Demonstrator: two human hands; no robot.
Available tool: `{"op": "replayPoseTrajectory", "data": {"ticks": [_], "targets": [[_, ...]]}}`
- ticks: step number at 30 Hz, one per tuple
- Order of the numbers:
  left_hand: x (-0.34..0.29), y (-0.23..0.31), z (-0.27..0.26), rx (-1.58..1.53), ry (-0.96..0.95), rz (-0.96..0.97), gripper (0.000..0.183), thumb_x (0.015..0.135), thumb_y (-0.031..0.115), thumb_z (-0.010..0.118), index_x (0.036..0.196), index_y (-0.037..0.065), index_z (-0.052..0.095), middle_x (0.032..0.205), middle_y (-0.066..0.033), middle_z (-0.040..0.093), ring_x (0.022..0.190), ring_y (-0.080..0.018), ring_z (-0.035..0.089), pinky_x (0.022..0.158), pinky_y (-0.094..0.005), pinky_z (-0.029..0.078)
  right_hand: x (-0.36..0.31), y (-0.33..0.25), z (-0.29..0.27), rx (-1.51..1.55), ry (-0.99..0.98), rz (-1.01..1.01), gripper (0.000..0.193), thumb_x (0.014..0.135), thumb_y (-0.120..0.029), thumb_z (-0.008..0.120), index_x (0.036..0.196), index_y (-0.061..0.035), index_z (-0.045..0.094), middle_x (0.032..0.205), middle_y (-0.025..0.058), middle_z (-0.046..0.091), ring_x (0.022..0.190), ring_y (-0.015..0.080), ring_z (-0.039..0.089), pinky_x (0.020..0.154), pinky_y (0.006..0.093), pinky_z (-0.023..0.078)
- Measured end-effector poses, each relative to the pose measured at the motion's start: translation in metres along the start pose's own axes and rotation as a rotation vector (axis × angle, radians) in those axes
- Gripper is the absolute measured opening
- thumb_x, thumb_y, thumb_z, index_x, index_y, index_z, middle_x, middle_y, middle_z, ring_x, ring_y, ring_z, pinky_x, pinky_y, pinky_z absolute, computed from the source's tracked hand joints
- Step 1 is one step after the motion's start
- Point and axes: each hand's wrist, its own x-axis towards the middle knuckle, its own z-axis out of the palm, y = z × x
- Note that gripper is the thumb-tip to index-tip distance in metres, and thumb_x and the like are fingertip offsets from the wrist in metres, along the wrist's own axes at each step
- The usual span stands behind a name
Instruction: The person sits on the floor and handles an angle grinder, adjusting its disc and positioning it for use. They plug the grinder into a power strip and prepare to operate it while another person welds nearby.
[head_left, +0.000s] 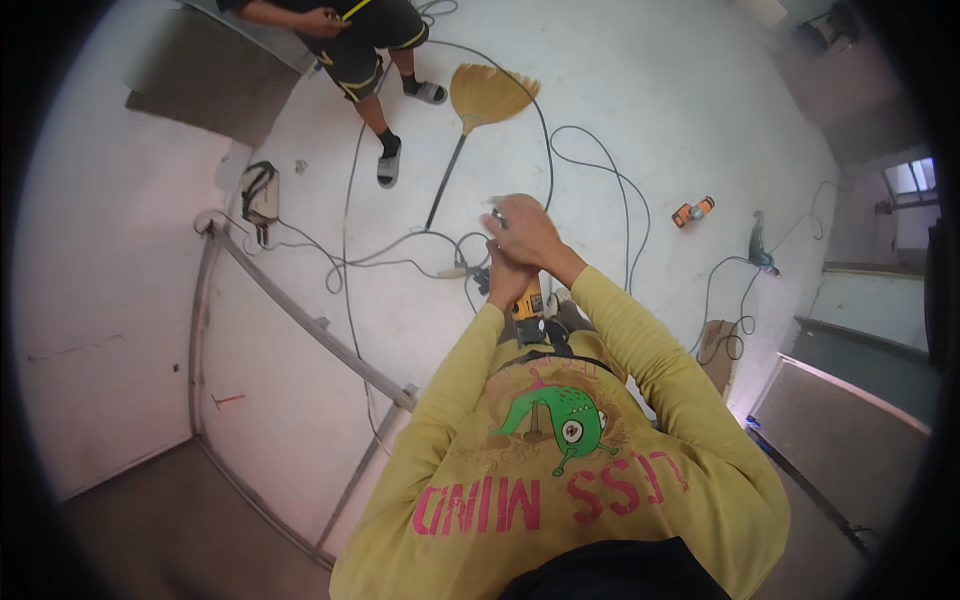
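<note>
A yellow and black power tool is in front of my waist, its far end covered by my hands. My left hand is closed around it, beneath my other wrist. Farther out, my right hand is blurred, its fingers curled in at the front end of the tool. A small dark and silvery bit shows at those fingertips, too smeared to name. Just left of my hands, a dark object with a pale strip lies among cables on the floor.
Beyond my hands lies a straw broom; a person in sandals stands beside it. Black cables loop across the pale floor. An orange tool and a corded tool lie right. A metal frame stands left.
</note>
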Motion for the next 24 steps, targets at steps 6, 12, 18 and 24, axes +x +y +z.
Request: {"op": "replayPoseTrajectory", "data": {"ticks": [6,12,18,24], "targets": [[0.008,0.003,-0.006,-0.776,-0.14,0.21,0.063,0.098,0.024,0.066,0.148,0.004,0.033,0.139,-0.0129,0.054,0.133,-0.0215,0.05,0.111,-0.0381,0.043,-0.041,-0.034,-0.009,0.128,0.22,-0.511,0.034,0.087,-0.015,0.073,0.118,-0.0049,0.066,0.121,0.0146,0.068,0.116,0.0341,0.063,0.103,0.0471,0.048],[0.031,0.034,-0.021,-0.577,0.129,0.064,0.083,0.076,0.001,0.082,0.138,0.004,0.027,0.12,-0.0169,0.061,0.106,-0.0251,0.066,0.086,-0.0372,0.058,0.007,0.042,-0.019,-0.052,0.191,0.025,0.029,0.094,-0.021,0.074,0.111,0.0007,0.068,0.1,0.0162,0.067,0.09,0.0344,0.064,0.079,0.0412,0.052],[0.072,0.067,-0.005,-0.671,0.289,0.066,0.085,0.077,-0.001,0.081,0.141,0.003,0.025,0.123,-0.0167,0.057,0.109,-0.0248,0.065,0.088,-0.0372,0.058,0.085,0.071,-0.033,-0.126,0.039,-0.207,0.035,0.095,-0.027,0.073,0.115,0.0016,0.068,0.1,0.0176,0.066,0.093,0.0358,0.064,0.083,0.0428,0.052],[0.108,0.087,0.023,-0.81,0.391,0.041,0.084,0.081,-0.003,0.079,0.143,0.005,0.023,0.126,-0.0184,0.054,0.111,-0.0262,0.064,0.09,-0.0391,0.059,0.142,0.092,-0.073,0.012,-0.144,-0.31,0.036,0.09,-0.017,0.072,0.122,0.0002,0.068,0.113,0.0185,0.065,0.109,0.0382,0.06,0.095,0.0451,0.05]]}}
